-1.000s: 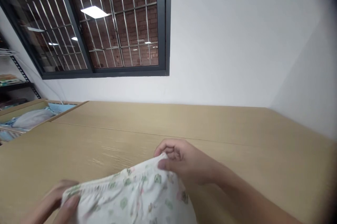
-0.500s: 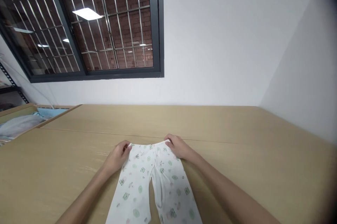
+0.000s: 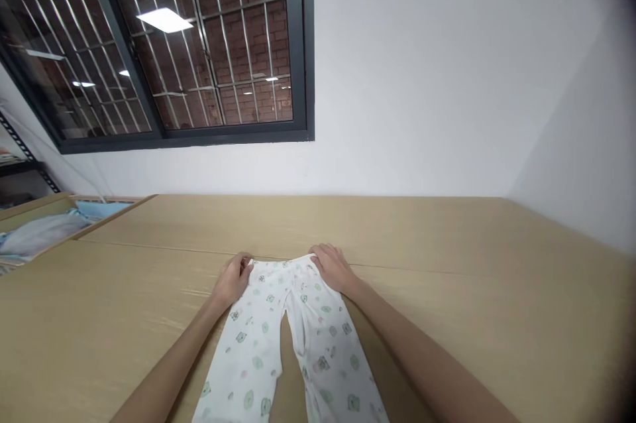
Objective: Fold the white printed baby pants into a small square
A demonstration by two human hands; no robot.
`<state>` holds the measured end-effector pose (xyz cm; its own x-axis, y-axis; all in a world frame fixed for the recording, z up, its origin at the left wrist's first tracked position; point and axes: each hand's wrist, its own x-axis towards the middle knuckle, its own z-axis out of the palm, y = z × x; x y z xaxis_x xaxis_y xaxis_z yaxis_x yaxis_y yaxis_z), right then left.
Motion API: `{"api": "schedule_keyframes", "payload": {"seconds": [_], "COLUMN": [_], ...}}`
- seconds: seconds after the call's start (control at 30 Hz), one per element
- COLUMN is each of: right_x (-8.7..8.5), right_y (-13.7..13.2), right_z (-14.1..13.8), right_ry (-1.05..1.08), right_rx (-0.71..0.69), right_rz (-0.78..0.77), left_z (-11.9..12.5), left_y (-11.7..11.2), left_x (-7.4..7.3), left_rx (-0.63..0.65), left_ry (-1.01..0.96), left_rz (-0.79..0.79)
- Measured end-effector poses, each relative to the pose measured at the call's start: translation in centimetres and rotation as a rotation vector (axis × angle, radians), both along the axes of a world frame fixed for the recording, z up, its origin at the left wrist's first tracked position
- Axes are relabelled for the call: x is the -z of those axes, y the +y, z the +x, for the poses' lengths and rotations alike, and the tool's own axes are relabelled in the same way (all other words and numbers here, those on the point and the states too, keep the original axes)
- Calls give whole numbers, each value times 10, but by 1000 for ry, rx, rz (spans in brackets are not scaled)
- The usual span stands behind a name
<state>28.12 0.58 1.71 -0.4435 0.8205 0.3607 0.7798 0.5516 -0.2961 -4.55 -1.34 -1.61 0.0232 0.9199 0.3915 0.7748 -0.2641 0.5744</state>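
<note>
A pair of white trousers (image 3: pixel 258 337) with a green and grey animal print lies spread on the tan tabletop (image 3: pixel 477 323), waistband away from me and legs running off the bottom of the view. My left hand (image 3: pixel 234 279) is closed on the left corner of the waistband, thumb on the near side. At the opposite corner, my right hand (image 3: pixel 334 268) grips the waistband, its fingers curled over the cloth. Both leg ends are cut off by the lower edge of the picture.
At the far left stands an open box (image 3: pixel 84 232) holding white and light blue cloth (image 3: pixel 42 235). A white wall (image 3: pixel 407 78) and a dark-framed barred window (image 3: pixel 228 134) rise behind the table. Part of a black metal shelf (image 3: pixel 22 168) shows at the left edge.
Both hands have moved slightly away from me with the waistband, and more of the trouser legs shows. The right corner of the waistband now sits a little higher than the left.
</note>
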Motion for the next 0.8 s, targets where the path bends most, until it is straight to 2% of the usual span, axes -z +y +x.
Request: {"api": "schedule_keyframes", "payload": {"seconds": [0.17,0.3,0.37,0.43,0.5,0.57,0.6,0.67,0.73,0.8], "right_x": [8,11,12,11,10,9,8,7,6,6], "right_y": [6,9,10,10,9,7,6,3,0,-2], "right_z": [3,4,4,3,2,2,2,2,2,2], "right_ry": [8,20,26,35,43,47,46,42,36,27], "right_rx": [56,110,119,125,136,145,146,139,132,128], "right_rz": [11,2,-4,-9,-12,-12,-10,-6,-4,-1], "left_z": [5,27,50,80,114,148,162,187,206,219], "left_y": [-1,-20,-41,-71,-107,-143,-158,-181,-192,-196], "left_x": [-7,-31,-48,-66,-80,-85,-81,-63,-31,6], "left_rx": [-30,-92,-65,28,162,353,416,517,661,705], "left_ry": [29,78,102,126,145,153,168,262,406,508], "left_rz": [0,38,47,37,13,-51,-52,-22,32,32]}}
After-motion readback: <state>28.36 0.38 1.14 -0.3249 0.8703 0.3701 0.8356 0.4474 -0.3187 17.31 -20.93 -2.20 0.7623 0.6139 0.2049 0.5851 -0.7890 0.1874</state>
